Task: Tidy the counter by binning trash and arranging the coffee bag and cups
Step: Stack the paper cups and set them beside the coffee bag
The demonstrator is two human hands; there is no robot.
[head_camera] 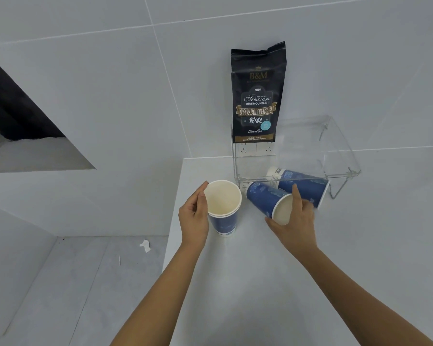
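A black coffee bag (258,96) stands upright on a clear acrylic shelf (335,156) against the tiled wall. My left hand (194,216) grips an upright stack of blue paper cups (224,211) near the counter's left edge. My right hand (296,221) is closed around the rim of a blue paper cup (265,198) lying on its side. Another blue cup (303,183) lies on its side behind it, partly under the shelf.
The white counter (260,283) ends in a left edge with a drop to a grey floor. A crumpled white scrap (145,245) lies on that floor. Wall sockets (256,149) sit behind the shelf. A dark opening (15,106) is at far left.
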